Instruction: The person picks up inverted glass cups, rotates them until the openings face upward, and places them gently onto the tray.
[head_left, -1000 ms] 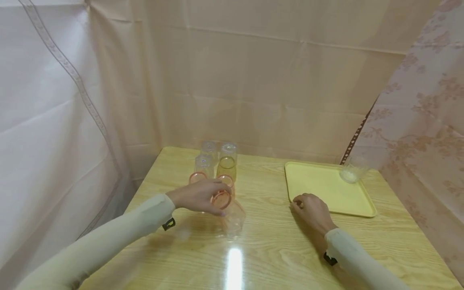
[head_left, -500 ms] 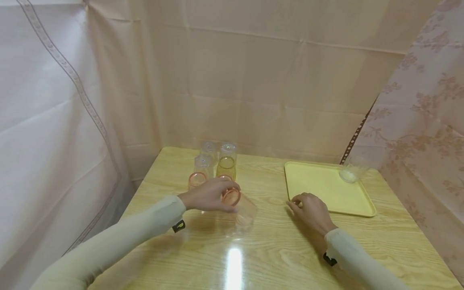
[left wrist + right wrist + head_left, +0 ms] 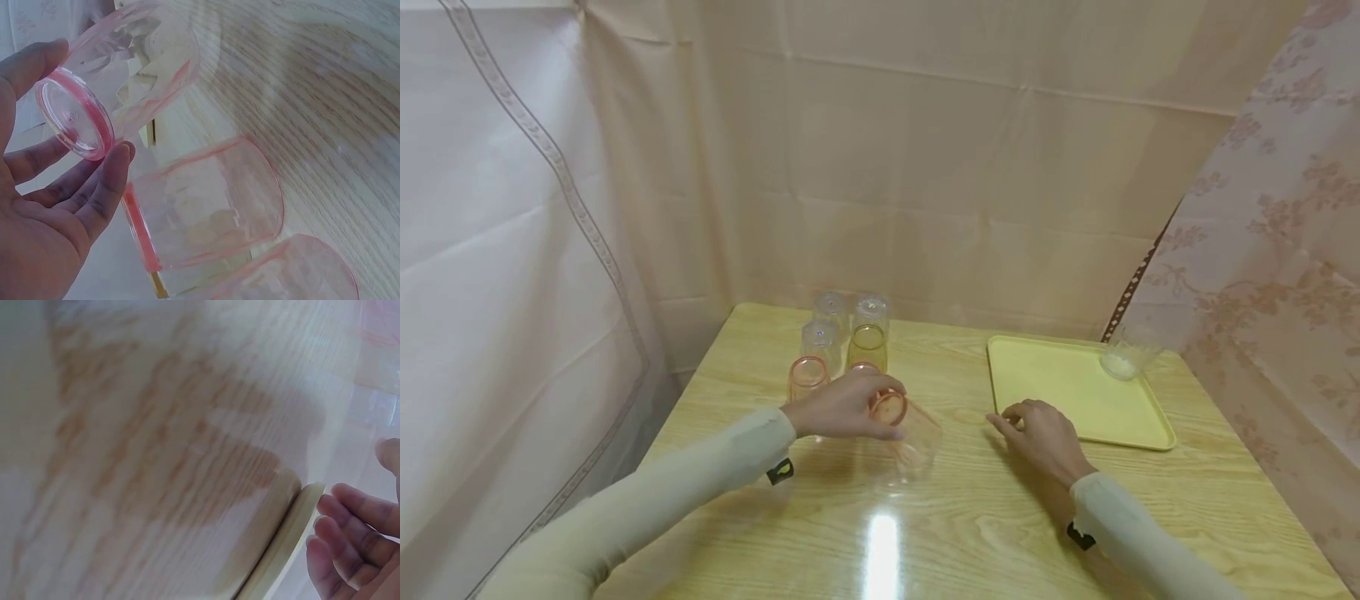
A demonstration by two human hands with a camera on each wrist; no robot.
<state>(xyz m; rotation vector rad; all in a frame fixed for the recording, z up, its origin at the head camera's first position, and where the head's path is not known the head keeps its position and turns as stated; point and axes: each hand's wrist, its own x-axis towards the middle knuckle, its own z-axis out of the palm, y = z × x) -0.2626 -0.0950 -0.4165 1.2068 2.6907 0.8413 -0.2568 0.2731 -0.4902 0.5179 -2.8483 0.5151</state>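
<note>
My left hand [image 3: 847, 406] pinches a pink see-through drinking glass [image 3: 919, 440] round its base. The glass is tilted, its mouth pointing down and to the right, above the wooden table. In the left wrist view the thumb and fingers sit at the base ring, and the palm is free of it. Behind the hand two more pink glasses [image 3: 808, 377] stand upside down, one partly hidden by the hand. My right hand [image 3: 1045, 437] is at the near left corner of a yellow tray [image 3: 1060, 383], fingers loosely bent with nothing in them.
Past the pink glasses stand a yellow glass [image 3: 868, 354] and several clear glasses [image 3: 822, 340], in two rows. One clear glass [image 3: 1126, 360] is on the tray's far right part. Cloth curtains [image 3: 925, 192] hang behind and beside the table [image 3: 970, 517].
My left hand has moved right with the pink glass, away from the rows, and the glass has tilted more. My right hand has stayed by the tray corner, its thumb slightly more extended.
</note>
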